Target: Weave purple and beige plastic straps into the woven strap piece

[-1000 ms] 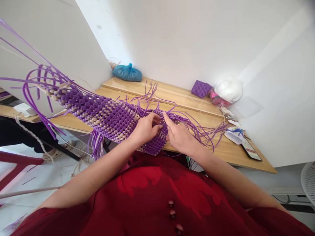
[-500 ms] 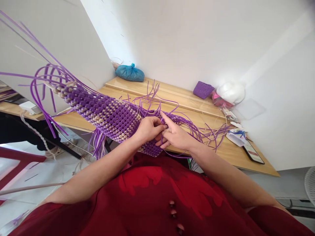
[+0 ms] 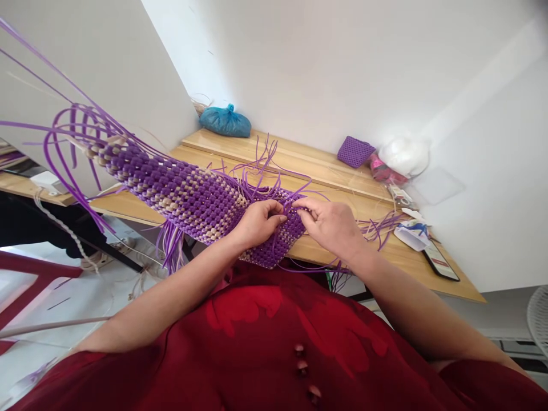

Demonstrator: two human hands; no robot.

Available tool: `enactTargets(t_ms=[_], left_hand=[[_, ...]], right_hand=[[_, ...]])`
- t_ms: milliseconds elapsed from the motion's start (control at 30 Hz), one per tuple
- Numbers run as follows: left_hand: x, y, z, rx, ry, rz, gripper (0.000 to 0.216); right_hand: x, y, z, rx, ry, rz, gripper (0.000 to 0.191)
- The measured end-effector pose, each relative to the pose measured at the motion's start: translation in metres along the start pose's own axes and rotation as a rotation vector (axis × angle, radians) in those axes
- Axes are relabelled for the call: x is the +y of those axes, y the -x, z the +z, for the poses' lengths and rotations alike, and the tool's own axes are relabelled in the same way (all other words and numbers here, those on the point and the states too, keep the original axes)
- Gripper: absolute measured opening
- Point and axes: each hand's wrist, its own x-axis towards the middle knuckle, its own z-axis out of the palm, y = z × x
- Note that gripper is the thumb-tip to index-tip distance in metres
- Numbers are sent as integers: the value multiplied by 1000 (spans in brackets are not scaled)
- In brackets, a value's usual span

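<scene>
Exposure: bright, soft light; smooth white wall [image 3: 299, 74] glows strongest toward upper left.
Streak: pale diagonal band on the wall, right side.
Bag: rounded white plastic bag [image 3: 405, 155] near blown out (folds barely readable).
Shadow: dark beneath the pale wooden table [image 3: 308, 160].
Lens: wide-angle stretch at edges, top-right corner darkens.
Focus: purple-and-beige knotted panel [image 3: 180, 194] fairly crisp; thin purple cords [image 3: 77, 198] softer.

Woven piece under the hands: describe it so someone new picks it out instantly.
Find the wooden table against the white wall. At its near edge, the left hand and right hand are at the woven piece, which stretches off leftward. It mixes purple with beige and trails long loose strands; the smaller woven item at the table's back looks all purple.
</scene>
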Motion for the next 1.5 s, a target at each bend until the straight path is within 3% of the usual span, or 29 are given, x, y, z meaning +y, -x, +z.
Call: enactTargets(t_ms=[67, 200, 367, 467, 567, 700, 767, 867, 1067, 1267, 1500], left_hand=[[2, 0, 1, -4, 51, -27, 8], [3, 0, 2, 16, 146, -103, 9], [1, 0, 4, 43, 100, -101, 8], [-3, 0, 4, 92, 7, -50, 8], [-6, 0, 4, 123, -76, 63, 7], [-8, 3, 4, 99, -56, 171, 9], [-9, 4, 4, 108, -43, 144, 8], [-12, 4, 5, 119, -32, 111, 7], [-11, 3, 8, 150, 84, 102, 28], [-10, 2, 11, 132, 118, 89, 16], [-11, 2, 12, 155, 74, 125, 11]], right_hand=[[-3, -2, -1, -22, -18, 9, 25], [-10, 0, 3, -37, 251, -45, 27], [-12, 14, -1, 84, 400, -202, 22], [-21, 21, -9, 91, 393, -257, 19], [-30, 14, -10, 5, 202, -299, 20], [-22, -15, 2, 26, -117, -88, 21], [-10, -29, 8, 61, -165, 31, 19], [7, -35, 13, 57, -163, 62, 13], [8, -13, 0, 1, 92, -34, 20], [-22, 8, -24, -93, 343, 12, 23], [-42, 7, -35, -234, 405, 110, 22]])
